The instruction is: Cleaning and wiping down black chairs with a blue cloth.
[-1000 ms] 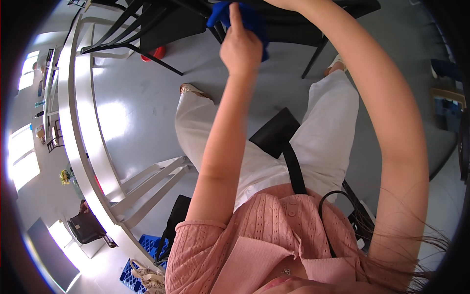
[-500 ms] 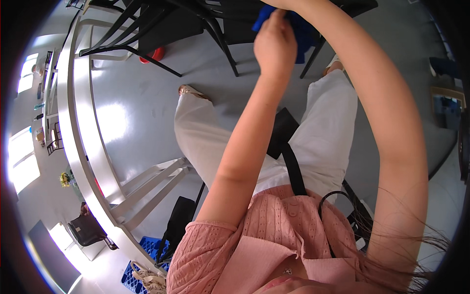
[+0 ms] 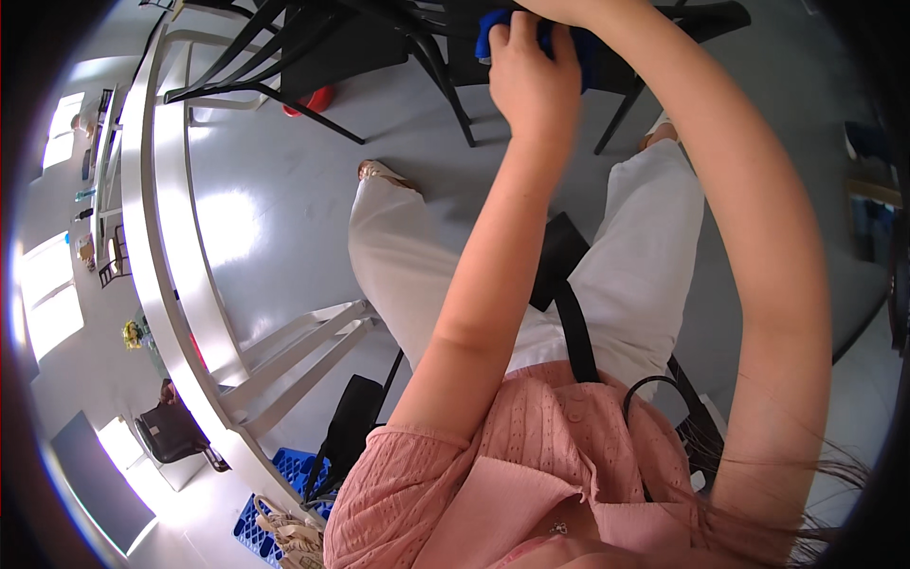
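Note:
At the top of the view, a bunched piece of blue cloth (image 3: 488, 36) is pressed under the fingers of my left hand (image 3: 531, 76). Those fingers curl over it and partly cover it. My right hand (image 3: 567, 9) reaches in from the right, close above the left one. The upper edge cuts it off, so its fingers and anything in them are hidden. Both hands are over a black chair (image 3: 464, 66) in front of me, its seat partly behind the cloth.
Another black chair (image 3: 341, 47) stands to the left of it, with a red round object (image 3: 311, 100) on the floor behind its leg. A white table frame (image 3: 142, 209) curves along my left side. Blue crates (image 3: 301, 467) sit at lower left beside a woven bag (image 3: 284, 531).
The blue cloth is more bunched, with less of it hanging on the right. My left hand has shifted slightly and its fingers are more spread over the cloth. The view has moved a little.

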Available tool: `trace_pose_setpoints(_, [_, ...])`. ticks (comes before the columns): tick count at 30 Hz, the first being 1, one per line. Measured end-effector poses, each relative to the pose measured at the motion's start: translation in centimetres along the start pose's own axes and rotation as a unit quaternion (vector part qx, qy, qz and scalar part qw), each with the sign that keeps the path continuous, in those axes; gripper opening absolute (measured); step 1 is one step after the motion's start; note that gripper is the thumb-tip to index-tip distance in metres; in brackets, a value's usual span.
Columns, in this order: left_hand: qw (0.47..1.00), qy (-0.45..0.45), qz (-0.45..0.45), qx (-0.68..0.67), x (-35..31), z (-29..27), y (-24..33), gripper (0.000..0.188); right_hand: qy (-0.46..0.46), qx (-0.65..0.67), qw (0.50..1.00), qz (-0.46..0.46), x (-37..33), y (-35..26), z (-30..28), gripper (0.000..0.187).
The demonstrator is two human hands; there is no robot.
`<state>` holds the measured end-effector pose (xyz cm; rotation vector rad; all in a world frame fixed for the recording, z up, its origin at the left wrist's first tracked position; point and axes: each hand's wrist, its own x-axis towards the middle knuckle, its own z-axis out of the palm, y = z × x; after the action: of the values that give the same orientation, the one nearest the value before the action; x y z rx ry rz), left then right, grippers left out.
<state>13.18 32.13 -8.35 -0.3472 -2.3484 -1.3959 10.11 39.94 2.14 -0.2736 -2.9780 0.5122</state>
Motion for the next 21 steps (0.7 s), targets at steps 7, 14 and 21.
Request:
trace_pose_setpoints(7, [0.992, 0.074, 0.057, -0.085, 1.8, -0.2, -3.6, 0.02, 0.028, 0.002, 0.999, -0.022, 0.1, 0.6, 0.1, 0.042])
trace_pose_setpoints(14, [0.996, 0.045, -0.019, -0.08, 3.5, -1.9, -5.1, 0.036, 0.017, 0.007, 0.999, -0.026, 0.1, 0.5, 0.4, 0.042])
trace_pose_setpoints(21, [0.996, -0.029, -0.033, -0.083, 0.0, 0.7, -2.3, 0.05, 0.001, 0.002, 1.0, -0.004, -0.1, 0.1, 0.0, 0.04])
